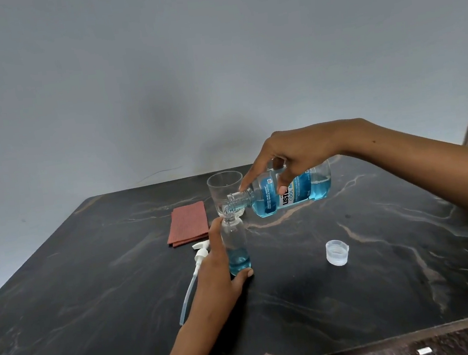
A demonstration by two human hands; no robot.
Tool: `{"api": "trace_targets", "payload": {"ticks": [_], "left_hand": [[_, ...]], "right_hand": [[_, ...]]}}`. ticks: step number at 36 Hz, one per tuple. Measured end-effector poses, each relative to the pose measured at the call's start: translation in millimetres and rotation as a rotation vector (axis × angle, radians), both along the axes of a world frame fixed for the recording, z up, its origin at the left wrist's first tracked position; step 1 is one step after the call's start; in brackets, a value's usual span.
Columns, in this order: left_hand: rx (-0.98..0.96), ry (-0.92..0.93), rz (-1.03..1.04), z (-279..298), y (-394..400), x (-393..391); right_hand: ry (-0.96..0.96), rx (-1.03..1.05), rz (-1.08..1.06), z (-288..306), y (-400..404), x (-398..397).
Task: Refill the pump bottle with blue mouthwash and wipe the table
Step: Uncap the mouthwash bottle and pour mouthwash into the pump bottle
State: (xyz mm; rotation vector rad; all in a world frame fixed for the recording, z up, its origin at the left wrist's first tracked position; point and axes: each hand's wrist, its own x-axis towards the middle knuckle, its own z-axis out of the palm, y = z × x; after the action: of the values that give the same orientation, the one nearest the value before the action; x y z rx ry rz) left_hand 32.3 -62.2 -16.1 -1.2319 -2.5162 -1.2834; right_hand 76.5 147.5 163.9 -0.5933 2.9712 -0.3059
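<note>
Dark marble-patterned table (94,295) against plain grey wall (127,72).

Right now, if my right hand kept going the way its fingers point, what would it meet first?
Probably the drinking glass. The right hand, holding the mouthwash bottle, points left and downward toward it, though depth is unclear.

Soft, even room light; my view is fairly clear but bends at the edges.

I see faint grey shadows on the wall (162,118) behind the table (384,277), whose dark top carries a dull sheen without hard glare. The table edges curve from wide-angle distortion, and fine detail looks slightly smeared throughout.
</note>
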Motion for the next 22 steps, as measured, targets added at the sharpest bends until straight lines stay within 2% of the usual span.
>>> {"api": "trace_targets", "payload": {"ticks": [22], "left_hand": [[-0.024, -0.030, 0.007, 1.1, 1.7, -0.3]], "right_hand": [[0.001, 0.053, -0.014, 3.7, 0.2, -3.4]]}}
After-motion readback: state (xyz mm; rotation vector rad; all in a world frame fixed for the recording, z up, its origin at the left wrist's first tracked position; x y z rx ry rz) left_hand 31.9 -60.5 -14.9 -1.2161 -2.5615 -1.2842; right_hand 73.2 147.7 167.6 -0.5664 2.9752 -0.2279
